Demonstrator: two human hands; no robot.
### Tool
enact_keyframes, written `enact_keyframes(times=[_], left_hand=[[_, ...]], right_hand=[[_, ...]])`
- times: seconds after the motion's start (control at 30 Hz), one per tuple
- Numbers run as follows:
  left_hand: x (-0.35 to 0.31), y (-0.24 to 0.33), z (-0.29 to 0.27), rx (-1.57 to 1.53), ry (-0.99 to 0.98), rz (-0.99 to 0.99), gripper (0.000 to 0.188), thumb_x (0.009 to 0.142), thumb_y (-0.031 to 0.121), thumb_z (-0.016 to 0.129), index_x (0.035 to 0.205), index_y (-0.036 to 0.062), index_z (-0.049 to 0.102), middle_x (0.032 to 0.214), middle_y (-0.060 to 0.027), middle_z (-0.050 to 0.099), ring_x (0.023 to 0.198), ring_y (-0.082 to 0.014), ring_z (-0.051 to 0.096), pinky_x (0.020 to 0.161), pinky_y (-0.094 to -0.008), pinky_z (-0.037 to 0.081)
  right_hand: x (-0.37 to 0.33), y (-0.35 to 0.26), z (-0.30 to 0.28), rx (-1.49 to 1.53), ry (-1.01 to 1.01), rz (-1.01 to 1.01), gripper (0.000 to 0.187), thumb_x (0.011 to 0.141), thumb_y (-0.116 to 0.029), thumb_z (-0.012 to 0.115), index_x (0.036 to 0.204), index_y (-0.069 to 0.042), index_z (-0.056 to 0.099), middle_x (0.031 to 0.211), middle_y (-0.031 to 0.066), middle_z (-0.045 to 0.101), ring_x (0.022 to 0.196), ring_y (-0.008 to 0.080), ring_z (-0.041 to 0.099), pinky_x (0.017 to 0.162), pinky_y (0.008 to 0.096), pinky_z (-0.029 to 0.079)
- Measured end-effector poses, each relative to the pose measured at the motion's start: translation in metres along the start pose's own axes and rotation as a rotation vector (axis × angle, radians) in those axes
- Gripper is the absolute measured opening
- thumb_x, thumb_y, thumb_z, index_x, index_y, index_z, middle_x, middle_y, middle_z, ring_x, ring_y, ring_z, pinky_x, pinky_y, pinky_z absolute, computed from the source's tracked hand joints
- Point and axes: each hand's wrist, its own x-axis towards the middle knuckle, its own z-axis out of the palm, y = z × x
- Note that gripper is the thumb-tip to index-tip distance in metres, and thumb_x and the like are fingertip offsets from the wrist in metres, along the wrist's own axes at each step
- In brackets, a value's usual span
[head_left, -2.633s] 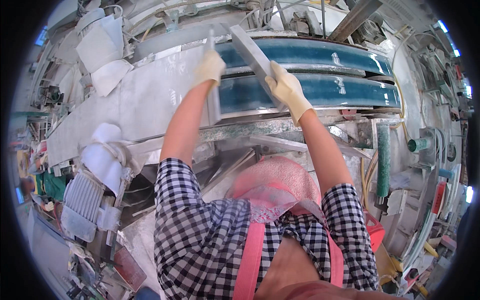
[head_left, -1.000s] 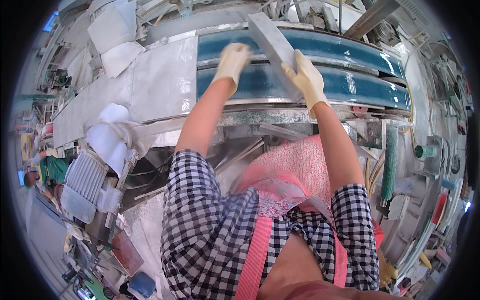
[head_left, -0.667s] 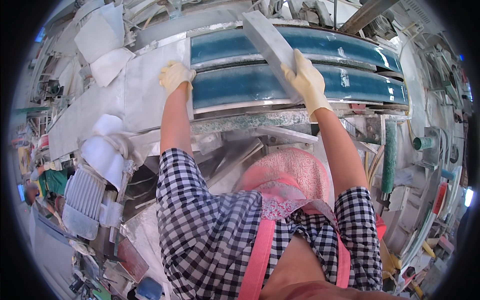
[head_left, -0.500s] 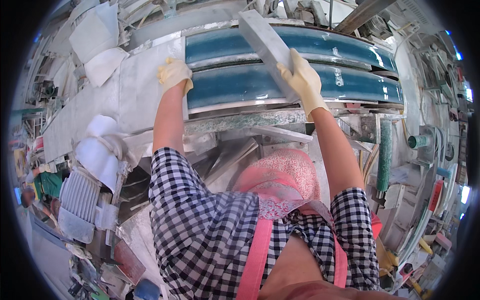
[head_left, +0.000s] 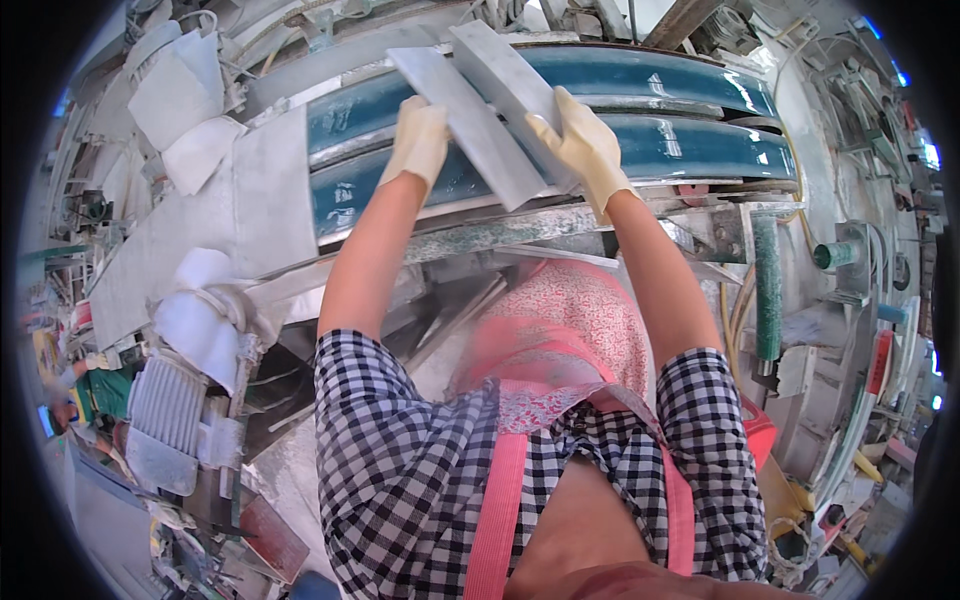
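Observation:
Two long, flat grey strips lie side by side at a slant over a pair of blue-green belts. My left hand (head_left: 418, 140), in a pale cream glove, is closed on the outer long edge of the left strip (head_left: 470, 130). Part of its fingers is hidden by that strip. On the other side, my right hand (head_left: 583, 145), gloved alike, grips the right strip (head_left: 508, 75) by its right edge, thumb on top. A narrow gap shows between the strips. The far belt (head_left: 650, 82) and the near belt (head_left: 690, 142) look wet and shiny.
Left of the belts stretches a pale grey sheet-like surface (head_left: 270, 190). A ribbed motor (head_left: 165, 415) sits at lower left near white cloth (head_left: 205, 315). A whitened metal rail (head_left: 490, 238) runs along the near side. A green cylinder (head_left: 767, 290) stands at right.
My left hand has come rightward from the pale surface and now grips a second grey strip beside the first. My right hand and its strip have shifted slightly left in view.

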Motion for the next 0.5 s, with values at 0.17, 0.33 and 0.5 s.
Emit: enact_keyframes(times=[0.17,0.33,0.5], left_hand=[[-0.008,0.013,0.046,-0.268,-0.18,-0.12,0.037,0.095,0.016,0.048,0.116,-0.0124,0.057,0.113,-0.0248,0.064,0.096,-0.0318,0.068,0.088,-0.0379,0.054],[0.02,0.062,0.025,0.62,-0.207,0.264,0.043,0.093,0.022,0.055,0.127,-0.0045,0.057,0.117,-0.0174,0.066,0.097,-0.0312,0.068,0.09,-0.0415,0.053],[0.083,0.066,0.04,1.626,-0.164,1.15,0.05,0.091,0.01,0.044,0.14,0.0099,0.051,0.145,-0.0101,0.051,0.14,-0.0291,0.04,0.119,-0.0469,0.027]], right_hand=[[-0.001,-0.004,-0.014,0.051,-0.124,0.021,0.076,0.078,-0.068,0.066,0.111,-0.001,0.052,0.11,0.0239,0.066,0.104,0.0398,0.064,0.085,0.0477,0.052],[0.0,-0.022,-0.028,-0.069,-0.225,0.139,0.077,0.072,-0.044,0.083,0.123,-0.003,0.043,0.113,0.0206,0.066,0.106,0.036,0.066,0.085,0.0461,0.056],[0.0,-0.026,-0.026,-0.122,-0.271,0.162,0.071,0.077,-0.038,0.08,0.125,-0.003,0.04,0.114,0.02,0.066,0.105,0.0366,0.066,0.084,0.047,0.056]])
